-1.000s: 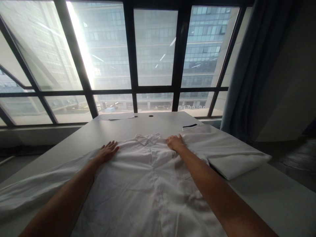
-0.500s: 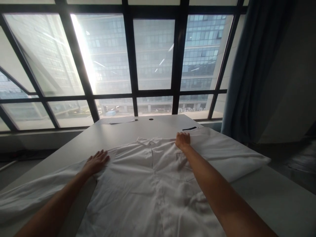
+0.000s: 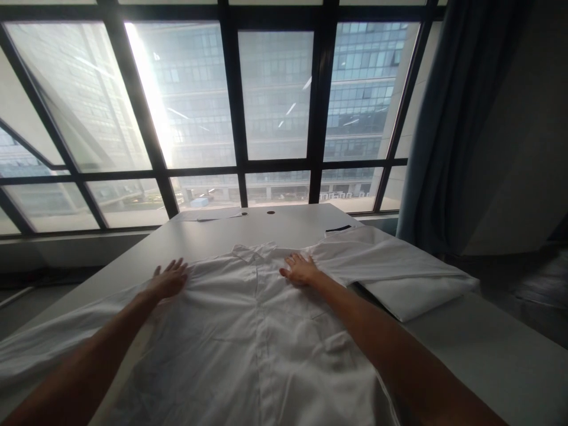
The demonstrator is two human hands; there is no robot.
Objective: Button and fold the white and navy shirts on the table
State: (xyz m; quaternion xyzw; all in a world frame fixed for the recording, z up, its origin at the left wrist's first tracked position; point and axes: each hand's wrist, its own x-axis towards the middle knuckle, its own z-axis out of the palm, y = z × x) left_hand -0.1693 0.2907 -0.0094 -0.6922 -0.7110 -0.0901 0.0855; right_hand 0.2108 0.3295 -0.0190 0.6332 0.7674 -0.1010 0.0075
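A white button-up shirt (image 3: 226,319) lies front up on the table, its collar (image 3: 252,251) toward the window and its sleeves spread to both sides. My left hand (image 3: 171,279) rests near the shirt's left shoulder, fingers stretched out. My right hand (image 3: 299,268) lies flat on the cloth to the right of the collar, fingers apart. Wrinkles run across the chest and down along the button placket. My right forearm covers part of the shirt's right side.
The white table (image 3: 293,222) reaches to a dark-framed window (image 3: 275,94). Thin white sheets (image 3: 213,215) and two round holes are at its far edge. A dark strip (image 3: 338,229) lies beyond the right sleeve. A blue-grey curtain (image 3: 435,148) hangs at the right.
My right hand has let go of the shirt's shoulder, opened and moved left toward the collar. The shirt's body and collar have shifted left. My left hand has moved slightly left.
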